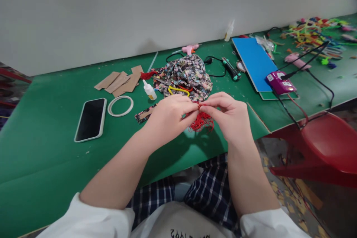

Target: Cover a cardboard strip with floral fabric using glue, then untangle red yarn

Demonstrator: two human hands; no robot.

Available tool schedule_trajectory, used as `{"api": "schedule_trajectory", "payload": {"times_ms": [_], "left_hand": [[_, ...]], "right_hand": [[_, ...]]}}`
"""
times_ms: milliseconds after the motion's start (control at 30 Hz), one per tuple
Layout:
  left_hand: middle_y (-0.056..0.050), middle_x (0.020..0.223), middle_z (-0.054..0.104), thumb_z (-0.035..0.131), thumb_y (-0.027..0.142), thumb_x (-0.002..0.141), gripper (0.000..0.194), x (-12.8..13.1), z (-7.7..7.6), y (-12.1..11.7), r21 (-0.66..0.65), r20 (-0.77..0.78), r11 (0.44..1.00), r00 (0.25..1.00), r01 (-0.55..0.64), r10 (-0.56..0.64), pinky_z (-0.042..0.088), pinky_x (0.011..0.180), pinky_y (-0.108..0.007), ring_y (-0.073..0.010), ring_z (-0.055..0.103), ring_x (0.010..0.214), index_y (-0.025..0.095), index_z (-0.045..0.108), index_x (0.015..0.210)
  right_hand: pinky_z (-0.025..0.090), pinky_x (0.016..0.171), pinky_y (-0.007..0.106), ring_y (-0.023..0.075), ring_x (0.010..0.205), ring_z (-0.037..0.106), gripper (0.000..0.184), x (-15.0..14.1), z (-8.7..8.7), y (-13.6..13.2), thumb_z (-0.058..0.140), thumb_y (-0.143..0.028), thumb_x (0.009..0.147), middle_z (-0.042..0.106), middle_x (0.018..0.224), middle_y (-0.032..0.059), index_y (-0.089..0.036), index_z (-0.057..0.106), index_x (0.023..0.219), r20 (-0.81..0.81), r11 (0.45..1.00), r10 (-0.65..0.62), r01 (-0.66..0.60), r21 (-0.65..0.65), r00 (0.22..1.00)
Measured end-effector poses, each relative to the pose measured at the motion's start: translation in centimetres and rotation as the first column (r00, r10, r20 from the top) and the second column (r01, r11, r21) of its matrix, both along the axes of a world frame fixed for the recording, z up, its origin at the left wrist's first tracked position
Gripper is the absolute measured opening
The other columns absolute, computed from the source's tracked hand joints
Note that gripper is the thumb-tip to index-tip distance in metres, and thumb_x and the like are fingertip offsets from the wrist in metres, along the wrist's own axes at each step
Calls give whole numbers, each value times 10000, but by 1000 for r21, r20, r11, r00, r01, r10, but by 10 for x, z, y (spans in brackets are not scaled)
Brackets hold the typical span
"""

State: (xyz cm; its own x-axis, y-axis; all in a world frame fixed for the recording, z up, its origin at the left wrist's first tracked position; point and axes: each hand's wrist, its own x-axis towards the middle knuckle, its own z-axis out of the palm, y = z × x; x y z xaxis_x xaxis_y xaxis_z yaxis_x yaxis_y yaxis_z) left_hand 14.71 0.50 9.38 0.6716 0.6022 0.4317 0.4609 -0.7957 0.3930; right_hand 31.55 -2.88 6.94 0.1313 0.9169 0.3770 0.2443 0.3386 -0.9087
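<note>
My left hand (175,115) and my right hand (227,115) meet above the table's front part, thumbs and forefingers pinched on the top of a red tassel (203,122). Its loose threads hang below my fingers; the pinched end is mostly hidden. Beside my left hand lies a strip of cardboard with floral fabric (143,114), partly covered by that hand. Just beyond are scissors with yellow and red handles (178,90), resting on a crumpled floral cloth (192,72). A white glue bottle (150,90) stands left of the scissors, and another red tassel (147,75) lies behind it.
On the left are a phone (91,119), a white tape ring (120,106) and cardboard pieces (119,81). A pink glue gun (190,49) lies at the back. Rightward are a utility knife (231,69), blue board (252,63), purple power box (280,82) with cables, and red chair (331,141).
</note>
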Motion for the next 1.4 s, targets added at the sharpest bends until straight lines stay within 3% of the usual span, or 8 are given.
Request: {"api": "schedule_trajectory", "payload": {"times_ms": [200, 367, 667, 1100, 1267, 1400], "left_hand": [[-33, 703, 628, 485, 221, 880, 238, 2, -1, 0, 92, -98, 995, 994, -39, 48, 413, 624, -250, -146, 557, 697, 132, 668, 756], [-28, 704, 626, 478, 208, 880, 229, 2, -2, 0, 40, -97, 998, 994, -54, 58, 418, 630, -247, -143, 562, 708, 139, 657, 754], [3, 750, 646, 516, 227, 875, 170, 0, -3, 5, -209, 64, 978, 998, 11, 3, 401, 632, -215, -107, 570, 698, 166, 655, 797], [26, 675, 526, 384, 252, 932, 273, 2, 5, 3, -422, 14, 904, 998, 61, -60, 347, 597, -221, -91, 472, 632, 155, 534, 726], [22, 676, 512, 342, 248, 942, 276, 4, 7, -1, -370, -44, 929, 998, 28, -48, 340, 580, -222, -96, 461, 614, 164, 471, 713], [13, 654, 488, 332, 219, 936, 260, 5, 4, -3, -140, -145, 990, 989, -28, 7, 327, 559, -236, -112, 445, 597, 169, 444, 707]], "right_hand": [[510, 723, 265, 115, 771, 610, 69, -6, 7, -6, 704, -177, 721, 642, 788, -2, -221, 721, 771, 262, 989, -133, 110, 101, 956], [497, 762, 286, 132, 834, 601, 43, -8, 5, -5, 650, -184, 774, 632, 828, 27, -189, 687, 794, 359, 975, -157, 87, 203, 920], [472, 753, 262, 105, 818, 571, 60, -5, 2, 1, 599, -154, 809, 595, 824, -1, -194, 608, 765, 229, 988, -36, 0, 156, 973], [469, 740, 265, 110, 812, 563, 75, -4, -1, 1, 593, -164, 810, 591, 823, -10, -210, 590, 751, 126, 993, 51, -64, 102, 991], [475, 750, 272, 115, 818, 573, 67, -4, 2, 0, 606, -162, 799, 605, 816, -10, -210, 604, 752, 159, 992, 8, -28, 123, 987], [483, 745, 272, 119, 822, 583, 54, -5, 4, -3, 623, -169, 788, 619, 820, -7, -213, 623, 757, 184, 991, -40, 17, 129, 982]]}}
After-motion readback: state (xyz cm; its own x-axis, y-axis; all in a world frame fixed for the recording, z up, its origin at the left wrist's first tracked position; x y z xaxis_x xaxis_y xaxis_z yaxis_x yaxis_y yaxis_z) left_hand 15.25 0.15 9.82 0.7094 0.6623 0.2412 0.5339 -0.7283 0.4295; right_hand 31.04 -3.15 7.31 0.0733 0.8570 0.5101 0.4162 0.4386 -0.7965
